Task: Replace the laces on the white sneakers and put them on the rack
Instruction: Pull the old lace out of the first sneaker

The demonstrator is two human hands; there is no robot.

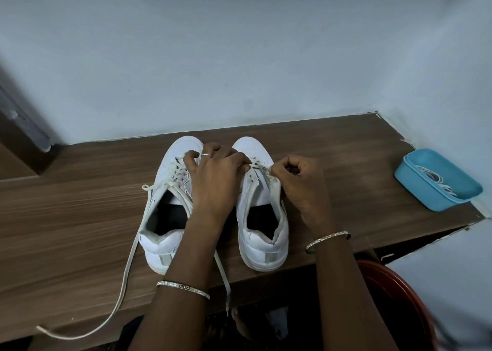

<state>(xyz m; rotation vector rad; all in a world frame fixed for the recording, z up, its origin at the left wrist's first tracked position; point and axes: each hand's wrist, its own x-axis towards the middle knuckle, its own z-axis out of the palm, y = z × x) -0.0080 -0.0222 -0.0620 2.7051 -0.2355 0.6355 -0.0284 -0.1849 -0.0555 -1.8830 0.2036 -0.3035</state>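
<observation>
Left hand (pixel 213 175) and right hand (pixel 298 183) are both pinching the lace (pixel 257 165) on the right sneaker (pixel 263 233), standing on the surface (pixel 80 217)

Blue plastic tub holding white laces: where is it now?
Head view: the rectangular blue plastic tub sits at the right end of the brown wooden tabletop, by the wall, well right of the white sneakers.

Left hand (pixel 215 180), right hand (pixel 298 183) on lace (pixel 257 164)
</observation>
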